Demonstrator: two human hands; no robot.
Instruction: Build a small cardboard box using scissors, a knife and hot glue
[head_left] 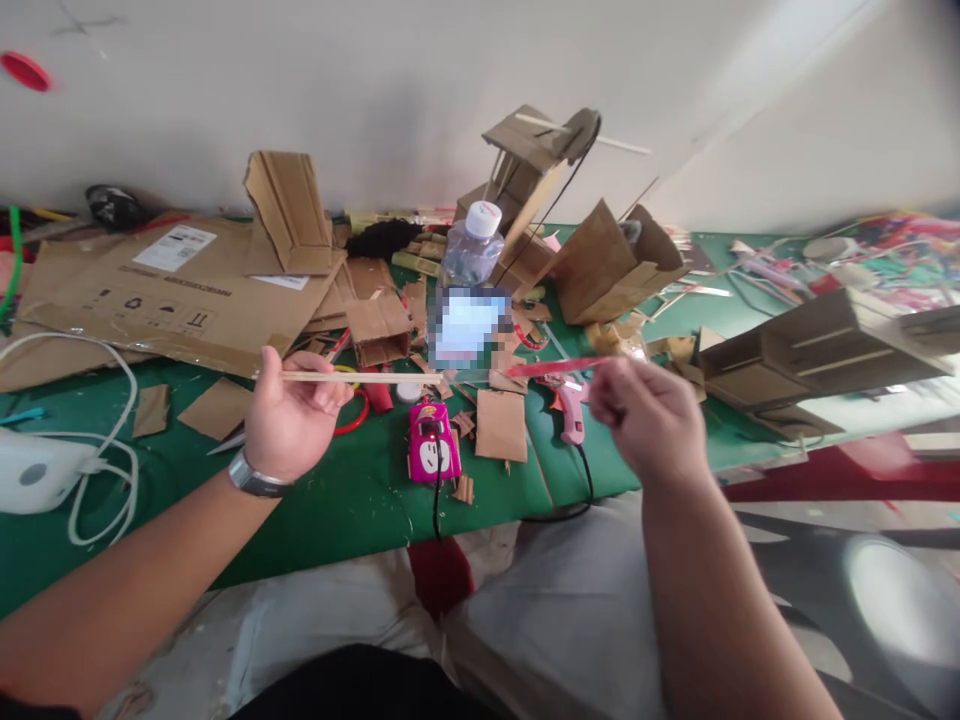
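Observation:
My left hand (289, 415), with a watch on its wrist, is closed on thin wooden sticks (367, 378) that point right, level above the table. My right hand (652, 415) is closed in a fist around one end of a thin red strip (559, 367), which points left toward the sticks; blur hides its exact kind. A gap separates the strip from the sticks. Just left of my right hand, a pink glue gun (572, 412) lies on the table. Red-handled scissors (360, 412) lie beside my left hand, partly hidden. Between the hands sits a magenta power socket (433, 440) with a black cable.
A large cardboard sheet (150, 300) lies at the left near a white device (45, 470) with a cable. A clear bottle (472, 245) stands behind a blurred-out screen (466, 325). Cardboard boxes (615, 260) and a long cardboard structure (810, 345) stand right. Cardboard scraps (501, 425) litter the green table (337, 520).

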